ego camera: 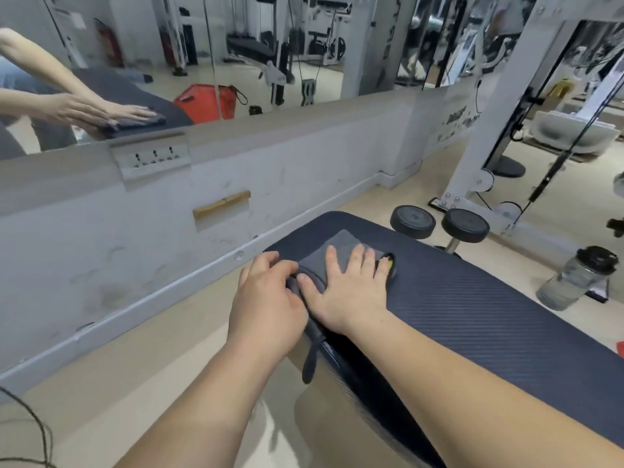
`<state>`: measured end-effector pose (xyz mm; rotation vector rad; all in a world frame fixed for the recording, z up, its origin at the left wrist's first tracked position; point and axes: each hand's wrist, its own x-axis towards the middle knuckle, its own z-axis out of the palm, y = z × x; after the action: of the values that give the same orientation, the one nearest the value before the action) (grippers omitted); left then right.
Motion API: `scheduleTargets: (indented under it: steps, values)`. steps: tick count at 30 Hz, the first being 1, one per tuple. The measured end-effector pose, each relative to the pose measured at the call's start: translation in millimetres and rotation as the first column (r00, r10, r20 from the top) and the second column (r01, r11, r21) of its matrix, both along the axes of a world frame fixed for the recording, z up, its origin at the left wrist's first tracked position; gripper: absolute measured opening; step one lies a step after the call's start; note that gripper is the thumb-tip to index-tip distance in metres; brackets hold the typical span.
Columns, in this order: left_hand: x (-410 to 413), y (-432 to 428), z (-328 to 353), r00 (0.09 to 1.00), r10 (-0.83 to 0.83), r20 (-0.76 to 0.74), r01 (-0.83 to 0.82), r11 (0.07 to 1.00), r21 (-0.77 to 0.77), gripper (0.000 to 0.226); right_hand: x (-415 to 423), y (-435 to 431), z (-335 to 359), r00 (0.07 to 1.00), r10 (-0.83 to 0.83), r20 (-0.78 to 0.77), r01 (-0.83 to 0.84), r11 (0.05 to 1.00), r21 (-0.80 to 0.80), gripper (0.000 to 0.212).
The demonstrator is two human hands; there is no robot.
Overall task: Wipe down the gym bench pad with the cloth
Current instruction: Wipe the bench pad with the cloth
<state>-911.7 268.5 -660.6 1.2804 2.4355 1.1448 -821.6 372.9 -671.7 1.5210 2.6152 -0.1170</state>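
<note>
Right hand: the right hand (351,285) lies palm down with fingers spread and flat, pressing on the cloth (337,253); it grips nothing, only presses.
Left hand: the left hand (266,298) is curled at the pad's near-left edge, fingers bent over the bunched end of the cloth, apparently pinching it, though the fingertips are partly hidden.
Forearms: both reach forward from the bottom of the view, the hands touching side by side.
Cloth: grey, folded, lying on the far end of the bench pad (472,309), its far corner showing beyond the right fingers.
Bench pad: dark, ribbed, running from lower right toward the wall.
Strap: a dark strap (310,359) hangs from the pad's edge below the left hand.
Floor nearby: a dumbbell (439,224) and a clear bottle (577,282) beyond the pad.
Mirror: the mirror (236,45) above the wall reflects both hands on the cloth.
</note>
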Motion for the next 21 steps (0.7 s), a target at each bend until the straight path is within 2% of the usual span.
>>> scheduleTargets:
  steps: [2, 4, 5, 7, 9, 11, 13, 17, 21]
  values:
    - [-2, 1, 3, 0.999, -0.032, 0.009, 0.032, 0.999, -0.016, 0.049, 0, -11, 2, 0.975, 0.222, -0.025, -0.223, 0.974, -0.038, 0.101]
    - [-1, -1, 2, 0.996, -0.086, -0.008, 0.085, 0.994, -0.067, 0.056, 16, -5, 17, 0.936, 0.306, -0.172, -0.333, 0.929, -0.161, 0.109]
    - [2, -2, 0, 0.993, -0.113, -0.020, 0.111, 0.990, -0.091, 0.057, 27, 2, 29, 0.921, 0.246, -0.301, -0.325, 0.913, -0.248, 0.103]
    - [12, -2, -2, 0.983, -0.181, -0.031, 0.174, 0.973, -0.152, 0.054, 51, 16, 51, 0.840, 0.037, -0.541, -0.280, 0.884, -0.375, 0.075]
    - [30, 3, 0, 0.968, -0.246, -0.049, 0.220, 0.927, -0.304, 0.052, 73, 26, 62, 0.764, -0.046, -0.643, -0.228, 0.914, -0.336, 0.050]
    - [49, 12, 5, 0.960, -0.270, -0.079, 0.198, 0.846, -0.496, 0.058, 90, 26, 68, 0.797, -0.027, -0.603, -0.150, 0.959, -0.241, 0.037]
    - [57, 23, 9, 0.956, -0.269, -0.116, 0.148, 0.786, -0.600, 0.065, 103, 23, 71, 0.869, 0.010, -0.495, -0.123, 0.973, -0.197, 0.037]
    - [40, 34, 14, 0.941, -0.288, -0.175, 0.089, 0.714, -0.694, 0.068, 108, 30, 77, 0.936, 0.087, -0.342, -0.150, 0.975, -0.162, 0.045]
    - [16, 47, 11, 0.957, -0.253, -0.145, 0.082, 0.712, -0.698, 0.061, 104, 48, 74, 0.960, 0.083, -0.269, -0.131, 0.978, -0.164, 0.052]
